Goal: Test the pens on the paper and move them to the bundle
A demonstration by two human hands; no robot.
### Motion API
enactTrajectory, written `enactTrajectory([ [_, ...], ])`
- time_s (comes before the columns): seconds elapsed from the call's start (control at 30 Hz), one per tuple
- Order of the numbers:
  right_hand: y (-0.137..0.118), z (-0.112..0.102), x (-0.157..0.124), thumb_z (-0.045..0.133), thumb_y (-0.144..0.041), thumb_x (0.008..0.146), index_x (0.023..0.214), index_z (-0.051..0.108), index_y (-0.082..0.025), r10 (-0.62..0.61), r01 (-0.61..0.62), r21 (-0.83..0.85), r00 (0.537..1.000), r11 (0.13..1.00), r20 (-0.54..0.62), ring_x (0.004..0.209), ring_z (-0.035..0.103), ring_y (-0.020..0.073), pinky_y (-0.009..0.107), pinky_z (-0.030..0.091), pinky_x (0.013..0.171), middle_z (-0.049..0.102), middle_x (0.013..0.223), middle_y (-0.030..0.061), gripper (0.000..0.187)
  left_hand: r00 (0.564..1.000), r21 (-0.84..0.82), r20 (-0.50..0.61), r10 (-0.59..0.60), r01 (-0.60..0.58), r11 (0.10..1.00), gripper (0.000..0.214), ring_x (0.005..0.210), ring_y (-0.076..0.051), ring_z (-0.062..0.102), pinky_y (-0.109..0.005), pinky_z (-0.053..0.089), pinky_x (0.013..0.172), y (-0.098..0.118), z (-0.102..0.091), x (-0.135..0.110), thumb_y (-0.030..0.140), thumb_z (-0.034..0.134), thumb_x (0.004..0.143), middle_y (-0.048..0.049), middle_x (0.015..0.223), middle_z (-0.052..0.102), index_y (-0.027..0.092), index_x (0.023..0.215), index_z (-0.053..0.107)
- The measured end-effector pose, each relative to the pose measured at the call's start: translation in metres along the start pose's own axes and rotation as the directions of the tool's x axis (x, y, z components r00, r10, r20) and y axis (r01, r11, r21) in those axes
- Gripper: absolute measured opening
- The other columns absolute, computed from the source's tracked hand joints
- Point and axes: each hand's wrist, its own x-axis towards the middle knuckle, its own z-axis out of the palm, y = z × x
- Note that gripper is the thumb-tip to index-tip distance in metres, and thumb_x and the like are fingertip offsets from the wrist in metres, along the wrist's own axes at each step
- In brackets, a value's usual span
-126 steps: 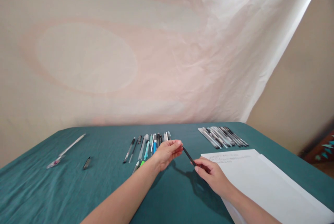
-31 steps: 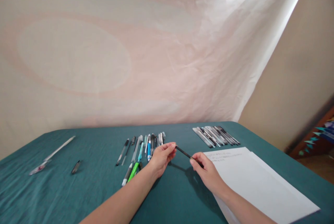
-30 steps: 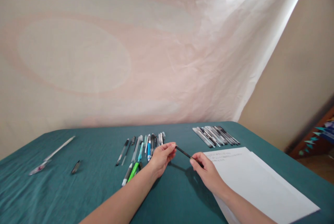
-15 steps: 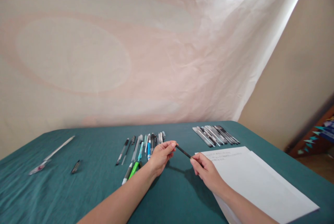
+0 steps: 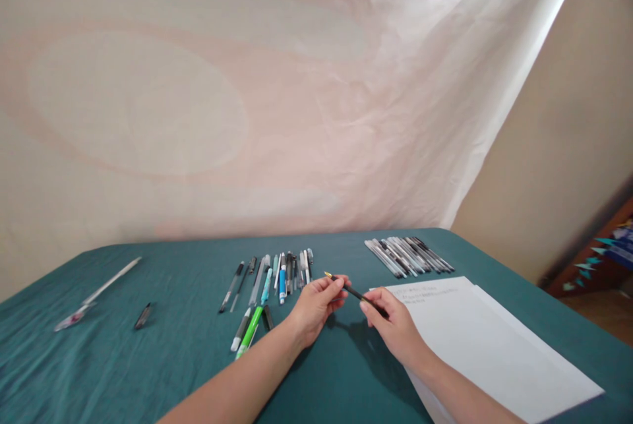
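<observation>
Both hands hold one thin black pen (image 5: 355, 292) a little above the teal tablecloth (image 5: 148, 364). My left hand (image 5: 316, 305) pinches the pen near its brassy tip, which pokes out past the fingers to the left. My right hand (image 5: 393, 325) grips the other end of the barrel, with fingers curled around it. A row of mixed pens (image 5: 277, 275) lies just beyond my left hand, and a green pen (image 5: 250, 332) lies beside my left wrist.
White paper sheets (image 5: 489, 351) with a few written lines lie under my right forearm. A bundle of grey and black pens (image 5: 408, 256) lies at the back right. Far left lie a long white pen (image 5: 99, 292) and a small dark cap (image 5: 142, 316). A draped sheet hangs behind.
My left hand has slid along the pen toward the right hand, so the brassy tip now shows beyond its fingers. The camera has drifted slightly.
</observation>
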Motion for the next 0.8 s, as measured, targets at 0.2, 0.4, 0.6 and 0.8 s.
enactTrajectory([
  [0.2, -0.013, -0.003, -0.007, 0.058, -0.042, 0.077, 0.102, 0.056, -0.019, -0.004, 0.006, 0.169, 1.0, 0.986, -0.009, 0.064, 0.058, 0.0163, 0.024, 0.043, 0.047, 0.065, 0.079, 0.0057, 0.034, 0.994, -0.091, 0.064, -0.09, 0.096, 0.991, 0.028, 0.066, -0.008, 0.057, -0.018, 0.043, 0.062, 0.004, 0.008, -0.008, 0.035, 0.068, 0.07, -0.0032, 0.078, 0.063, 0.015, 0.09, 0.066],
  [0.4, -0.023, -0.003, -0.006, 0.051, -0.043, 0.082, 0.113, 0.058, -0.02, -0.018, 0.015, 0.152, 1.0, 0.988, 0.017, 0.067, 0.057, 0.0159, 0.025, 0.046, 0.048, 0.065, 0.089, 0.0075, 0.039, 0.978, 0.122, 0.206, -0.041, 0.016, 0.992, 0.04, 0.072, -0.014, 0.059, -0.022, 0.042, 0.065, 0.001, 0.021, -0.016, 0.048, 0.051, 0.08, -0.0071, 0.078, 0.065, 0.012, 0.084, 0.066],
  [0.6, -0.016, -0.052, 0.026, 0.054, -0.049, 0.076, 0.102, 0.062, -0.015, 0.02, 0.002, 0.092, 0.971, 0.996, -0.237, 0.066, 0.057, 0.0161, 0.026, 0.046, 0.049, 0.064, 0.081, 0.0079, 0.044, 0.902, 0.651, 0.401, 0.159, -0.403, 0.643, 0.037, 0.101, -0.023, 0.054, -0.031, 0.035, 0.091, 0.002, 0.032, -0.031, 0.044, 0.046, 0.083, -0.0077, 0.107, 0.063, 0.022, 0.105, 0.064],
  [0.8, 0.019, -0.114, 0.035, 0.067, -0.045, 0.065, 0.084, 0.054, -0.018, 0.139, -0.098, 0.11, 0.871, 0.989, -0.472, 0.039, 0.039, 0.0076, 0.021, 0.031, 0.037, 0.044, 0.047, -0.0073, 0.035, 0.764, 0.756, 0.643, -0.052, -0.623, 0.2, 0.05, 0.13, -0.028, 0.022, -0.047, 0.014, 0.104, -0.006, 0.033, -0.044, 0.043, 0.041, 0.085, -0.0067, 0.14, 0.034, 0.026, 0.133, 0.036],
])
